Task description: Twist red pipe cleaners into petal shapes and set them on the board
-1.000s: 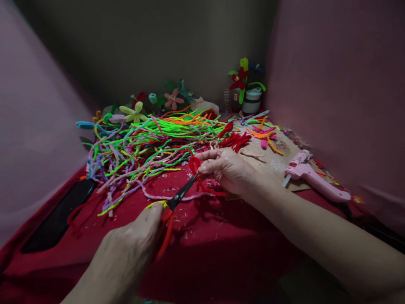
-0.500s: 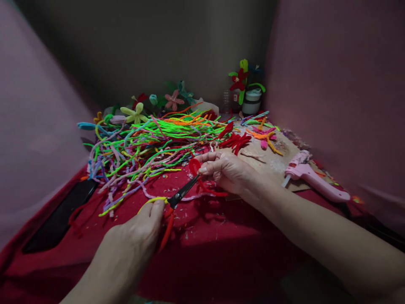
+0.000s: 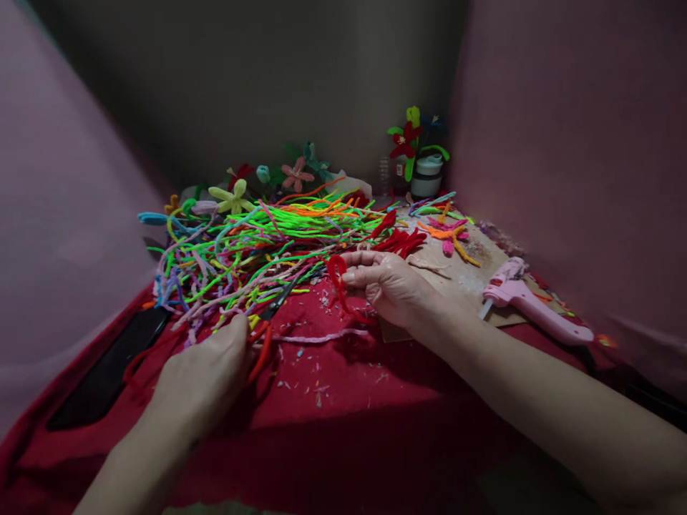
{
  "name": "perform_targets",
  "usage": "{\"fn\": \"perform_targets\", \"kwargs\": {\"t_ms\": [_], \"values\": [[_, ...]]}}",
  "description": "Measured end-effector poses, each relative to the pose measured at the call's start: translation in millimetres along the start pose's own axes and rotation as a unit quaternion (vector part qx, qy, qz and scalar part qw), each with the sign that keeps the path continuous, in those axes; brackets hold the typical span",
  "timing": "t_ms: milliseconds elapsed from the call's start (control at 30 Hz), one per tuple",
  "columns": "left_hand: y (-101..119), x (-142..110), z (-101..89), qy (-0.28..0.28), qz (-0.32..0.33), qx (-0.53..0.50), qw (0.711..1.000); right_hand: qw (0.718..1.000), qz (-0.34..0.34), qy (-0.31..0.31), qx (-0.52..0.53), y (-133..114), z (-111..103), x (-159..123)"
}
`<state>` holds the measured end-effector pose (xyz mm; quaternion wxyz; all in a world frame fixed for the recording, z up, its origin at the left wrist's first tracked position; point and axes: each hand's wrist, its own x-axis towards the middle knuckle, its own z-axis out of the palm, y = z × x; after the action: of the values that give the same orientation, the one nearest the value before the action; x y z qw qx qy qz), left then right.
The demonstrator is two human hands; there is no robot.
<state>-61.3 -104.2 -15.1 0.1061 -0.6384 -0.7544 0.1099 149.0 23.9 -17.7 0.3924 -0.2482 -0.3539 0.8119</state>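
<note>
My left hand (image 3: pixel 212 365) is closed round the scissors (image 3: pixel 278 304), whose handles are red and yellow. The dark blades point up and right, over the front edge of the pipe cleaner pile. In my right hand (image 3: pixel 394 286), thumb and fingers pinch a red pipe cleaner (image 3: pixel 337 275) bent into a loop, its tail hanging down below. The scissors are apart from this red loop. A lilac pipe cleaner (image 3: pixel 322 337) lies on the red cloth beneath both hands. Further red pipe cleaner pieces (image 3: pixel 405 242) rest just beyond my right hand.
A heap of colourful pipe cleaners (image 3: pixel 290 222) covers the table's middle. On the cardboard (image 3: pixel 461 286) at right lies a pink glue gun (image 3: pixel 537 304). A black flat object (image 3: pixel 110 372) lies left. Finished flowers (image 3: pixel 233 197) and a lidded cup (image 3: pixel 428 175) stand behind.
My left hand has drawn the scissors left, away from the red pipe cleaner, and the blades now point more upward. My right hand still holds the red loop, which looks narrower and more upright.
</note>
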Motion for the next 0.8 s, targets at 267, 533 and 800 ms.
{"fn": "perform_targets", "kwargs": {"t_ms": [267, 533, 800], "values": [[10, 27, -11.3, 0.107, 0.044, -0.200, 0.973, 0.999, -0.024, -0.036, 0.016, 2, 1, 0], [71, 39, -42.4, -0.034, 0.023, -0.658, 0.752, 0.997, -0.058, -0.035, -0.038, 5, 2, -1], [76, 53, -38.8, 0.104, 0.030, -0.618, 0.779, 0.976, -0.143, 0.015, -0.161, 8, 4, -3]]}}
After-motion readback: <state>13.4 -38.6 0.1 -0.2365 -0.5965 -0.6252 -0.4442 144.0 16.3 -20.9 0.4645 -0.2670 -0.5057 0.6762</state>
